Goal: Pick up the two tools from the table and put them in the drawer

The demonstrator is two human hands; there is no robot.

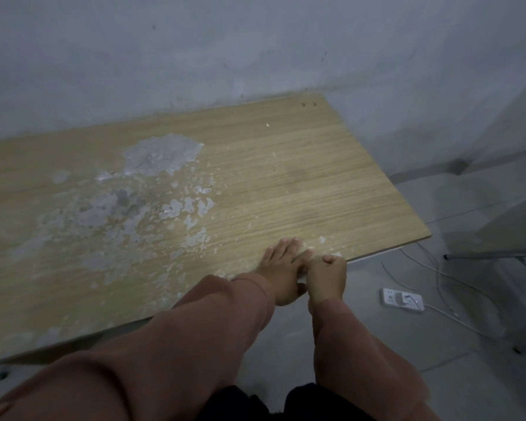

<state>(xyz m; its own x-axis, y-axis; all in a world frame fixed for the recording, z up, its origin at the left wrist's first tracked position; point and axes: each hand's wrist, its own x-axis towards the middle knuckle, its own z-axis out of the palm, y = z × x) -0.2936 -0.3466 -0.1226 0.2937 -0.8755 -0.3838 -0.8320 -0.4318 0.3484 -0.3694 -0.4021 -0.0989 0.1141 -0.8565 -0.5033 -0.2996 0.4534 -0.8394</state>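
Observation:
Neither tool shows anywhere on the wooden table, and no drawer is in view. Both hands are at the table's front edge near its right corner, touching each other. My left hand lies flat on the edge with its fingers stretched over the top and nothing in it. My right hand is curled into a fist at the edge, thumb on top. Its fingers go under the tabletop, so what they touch is hidden. Brown sleeves cover both forearms.
Grey-white plaster patches cover the table's left and middle. A grey wall runs behind. On the floor to the right lie a white power strip and loose cables. A metal frame stands at the far right.

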